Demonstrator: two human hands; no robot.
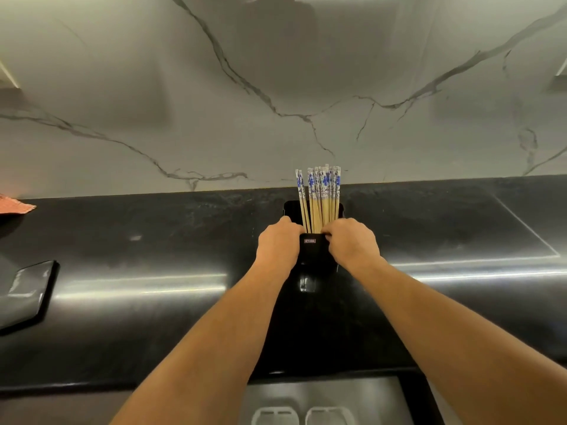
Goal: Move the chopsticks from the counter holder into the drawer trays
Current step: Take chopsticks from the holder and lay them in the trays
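A black chopstick holder [312, 250] stands on the black counter near the marble back wall. Several bamboo chopsticks [322, 194] with blue-and-white patterned tops stand upright in it. My left hand [277, 245] grips the holder's left side, fingers curled round it. On the other side, my right hand [352, 242] wraps the holder's right edge, its fingertips at the rim by the chopsticks' shafts. At the bottom of the view an open drawer [383, 400] shows white trays [303, 417], partly cut off by the frame.
The glossy black counter [153, 286] runs left and right. A dark flat angular object [26, 294] lies at the left. An orange-pink cloth [15, 207] pokes in at the far left. The marble backsplash [276, 87] rises directly behind the holder.
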